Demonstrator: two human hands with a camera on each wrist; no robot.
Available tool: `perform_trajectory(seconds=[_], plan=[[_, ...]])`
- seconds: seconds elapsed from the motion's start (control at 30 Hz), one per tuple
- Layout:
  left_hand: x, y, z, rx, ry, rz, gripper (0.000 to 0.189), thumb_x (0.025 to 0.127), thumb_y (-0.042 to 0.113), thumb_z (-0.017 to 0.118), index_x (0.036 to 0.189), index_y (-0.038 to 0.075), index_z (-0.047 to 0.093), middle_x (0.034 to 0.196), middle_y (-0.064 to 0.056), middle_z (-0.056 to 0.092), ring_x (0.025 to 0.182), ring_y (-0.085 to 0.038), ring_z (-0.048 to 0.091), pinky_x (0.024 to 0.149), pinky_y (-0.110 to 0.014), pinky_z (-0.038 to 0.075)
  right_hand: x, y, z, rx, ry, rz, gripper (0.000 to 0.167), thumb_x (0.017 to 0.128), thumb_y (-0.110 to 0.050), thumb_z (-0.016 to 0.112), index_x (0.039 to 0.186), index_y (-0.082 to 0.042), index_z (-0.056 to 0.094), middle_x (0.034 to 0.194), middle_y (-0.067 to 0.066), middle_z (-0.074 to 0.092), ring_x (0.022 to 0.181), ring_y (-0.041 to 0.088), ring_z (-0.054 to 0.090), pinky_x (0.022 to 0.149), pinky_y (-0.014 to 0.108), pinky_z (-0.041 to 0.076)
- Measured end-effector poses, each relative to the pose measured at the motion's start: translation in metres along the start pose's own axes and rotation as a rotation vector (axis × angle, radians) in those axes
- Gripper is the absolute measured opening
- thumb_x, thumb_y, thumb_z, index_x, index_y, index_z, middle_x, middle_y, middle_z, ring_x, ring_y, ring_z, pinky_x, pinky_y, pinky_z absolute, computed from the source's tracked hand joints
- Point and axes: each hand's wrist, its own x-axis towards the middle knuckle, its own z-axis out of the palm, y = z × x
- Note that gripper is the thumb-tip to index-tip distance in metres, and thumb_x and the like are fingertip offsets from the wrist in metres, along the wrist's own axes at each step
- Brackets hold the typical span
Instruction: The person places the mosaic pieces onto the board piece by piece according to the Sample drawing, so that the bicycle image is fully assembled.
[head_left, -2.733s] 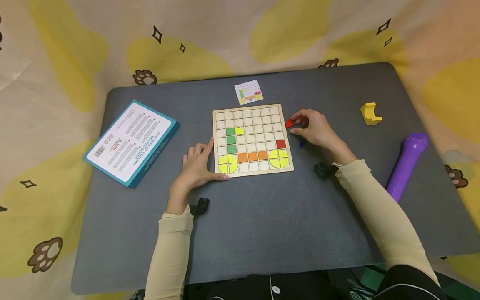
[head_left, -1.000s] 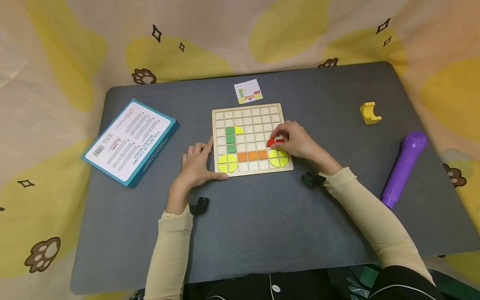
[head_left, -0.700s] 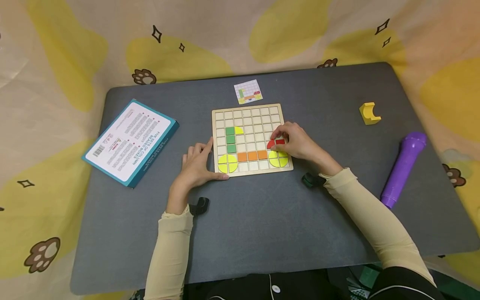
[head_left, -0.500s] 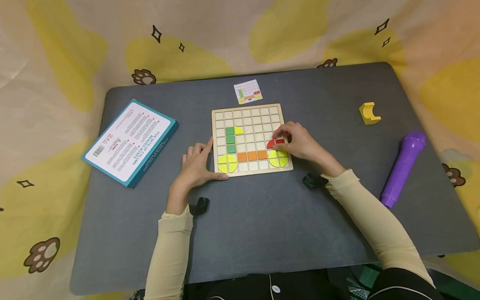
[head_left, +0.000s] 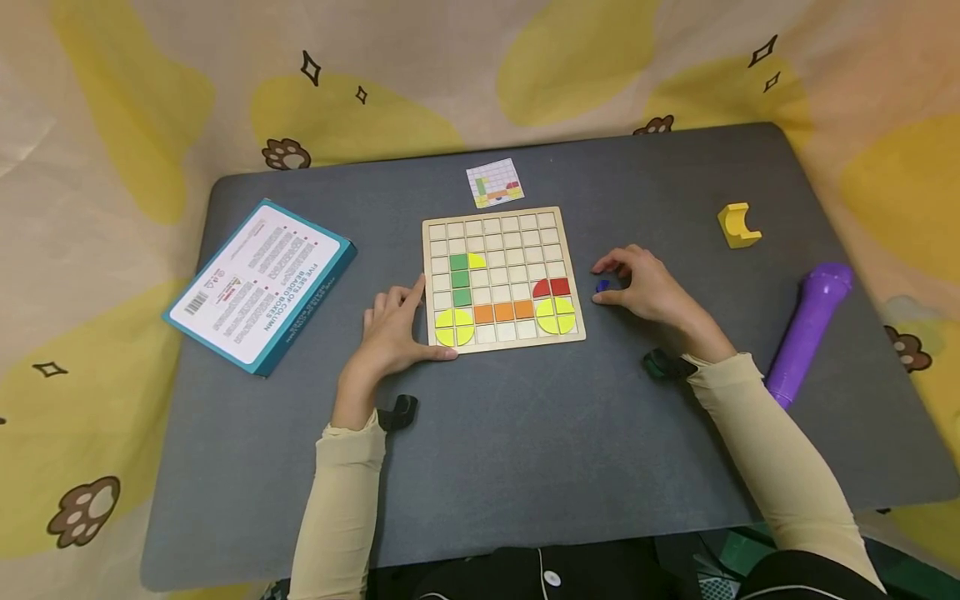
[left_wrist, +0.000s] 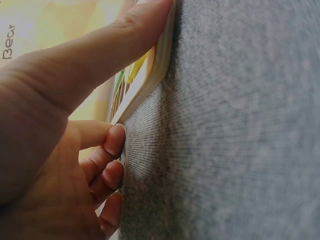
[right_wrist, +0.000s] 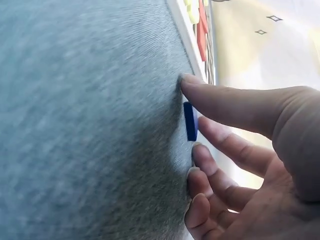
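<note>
My left hand (head_left: 390, 329) spans the near-left corner of a wooden grid board (head_left: 492, 219), thumb on its front edge and index finger against its left side. Green squares (head_left: 461, 279), orange squares (head_left: 504, 312) and yellow quarter-circle pieces (head_left: 556, 317) sit in its cells. A red quarter-circle piece (head_left: 542, 288) lies beside a red square (head_left: 560, 287) near the right edge. Just right of the board, my right hand (head_left: 648, 287) is over a small blue piece (right_wrist: 190, 121). Thumb and index finger stand apart around this piece, which rests on the table.
A small pattern card (head_left: 496, 183) lies behind the board. To the left is a blue-and-white box (head_left: 258, 283). A yellow curved block (head_left: 738, 226) and a purple microphone-shaped tube (head_left: 810, 333) lie on the right of the grey table (head_left: 525, 467).
My right hand carried the red quarter-circle piece from beside the board into a cell left of the red square, let go, and moved right to the blue piece. My left hand stayed put.
</note>
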Motion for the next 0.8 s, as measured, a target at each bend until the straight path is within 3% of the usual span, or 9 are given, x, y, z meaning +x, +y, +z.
perform_trajectory(seconds=[0.33, 0.53, 0.8], plan=[[-0.001, -0.001, 0.000, 0.000, -0.003, -0.002, 0.135, 0.074, 0.047, 0.097, 0.173, 0.017, 0.011, 0.153, -0.019, 0.040, 0.133, -0.036, 0.032, 0.107, -0.054, 0.026, -0.006, 0.006, 0.006, 0.018, 0.066, -0.009, 0.015, 0.094, -0.010, 0.081, 0.105, -0.001, 0.073, 0.103, 0.018, 0.065, 0.095, 0.031, 0.058, 0.084, 0.039, 0.043], [-0.001, -0.001, -0.001, 0.002, -0.004, -0.004, 0.134, 0.074, 0.047, 0.097, 0.172, 0.017, 0.011, 0.154, -0.019, 0.040, 0.132, -0.036, 0.032, 0.108, -0.054, 0.026, -0.004, 0.001, 0.012, 0.022, 0.082, -0.015, 0.012, 0.095, -0.009, 0.079, 0.102, -0.003, 0.073, 0.092, 0.014, 0.067, 0.085, 0.026, 0.058, 0.076, 0.032, 0.043], [0.000, 0.001, -0.001, -0.004, -0.007, -0.006, 0.135, 0.074, 0.047, 0.097, 0.173, 0.017, 0.010, 0.154, -0.019, 0.040, 0.133, -0.036, 0.032, 0.108, -0.054, 0.026, -0.004, -0.022, 0.028, 0.086, 0.174, -0.148, 0.012, 0.093, -0.003, 0.080, 0.105, -0.005, 0.082, 0.091, 0.012, 0.064, 0.083, 0.023, 0.053, 0.074, 0.031, 0.039]])
